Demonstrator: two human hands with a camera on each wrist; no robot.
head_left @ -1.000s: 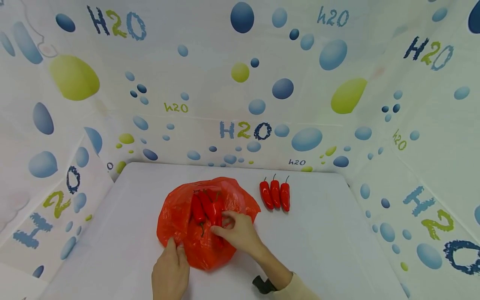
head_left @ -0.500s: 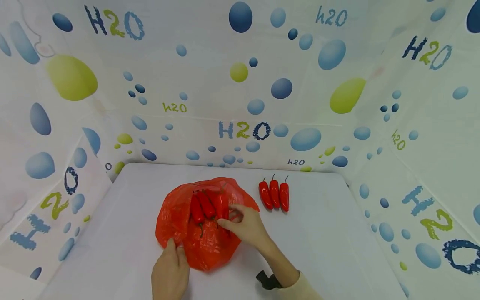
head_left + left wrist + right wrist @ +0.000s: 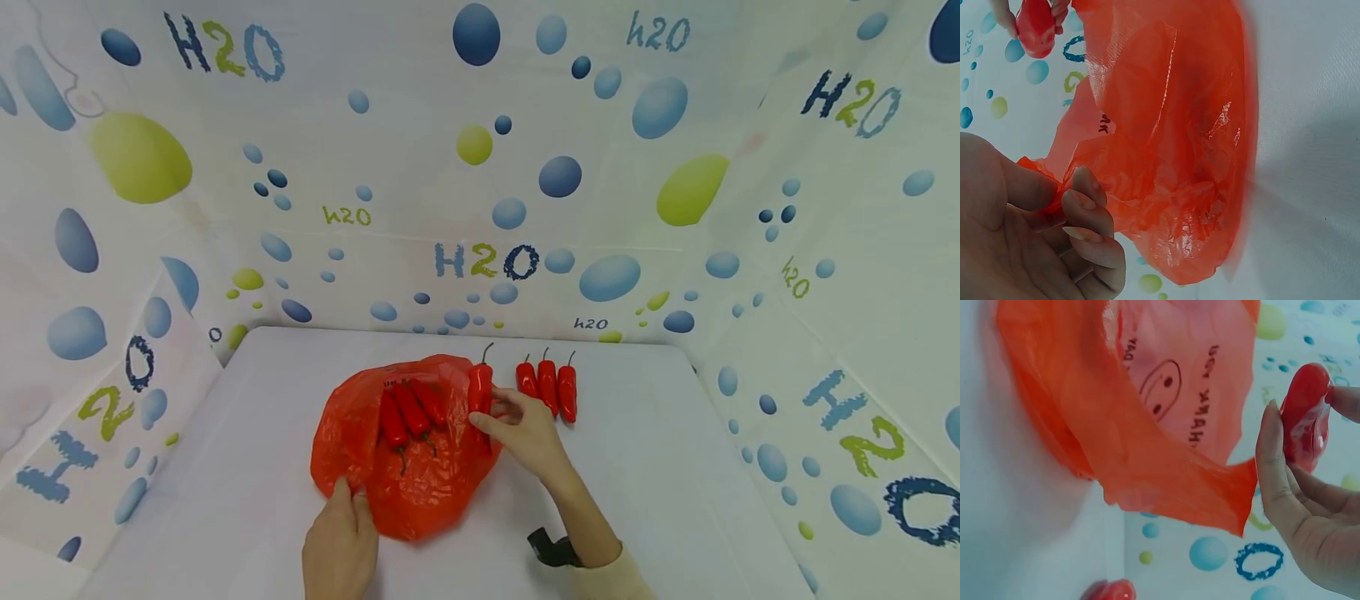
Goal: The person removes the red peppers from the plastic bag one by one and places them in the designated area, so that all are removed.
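Note:
A red plastic bag (image 3: 442, 500) lies spread open on the white table. Its near left edge is pinched between thumb and fingers of my left hand (image 3: 341, 542), as the left wrist view confirms on the crumpled bag film (image 3: 1160, 125). My right hand (image 3: 528, 437) holds a red chili pepper (image 3: 480, 390) by its sides, stem pointing away, over the bag's right edge. Printed lettering and a smiley show on the bag (image 3: 1191, 406) in the right wrist view. Several other red chili peppers (image 3: 411, 410) are visible in the bag's mouth, some partly under red film.
Three red chili peppers (image 3: 547, 387) lie side by side at the table's back right, stems away; my right hand partly covers the leftmost. A patterned curtain (image 3: 480, 183) encloses the table's back and sides. A black object (image 3: 551, 548) sits at my right wrist.
My right hand has lifted a chili pepper out of the bag's mouth and moved it right, towards the row of three. My left hand has stayed on the bag's edge.

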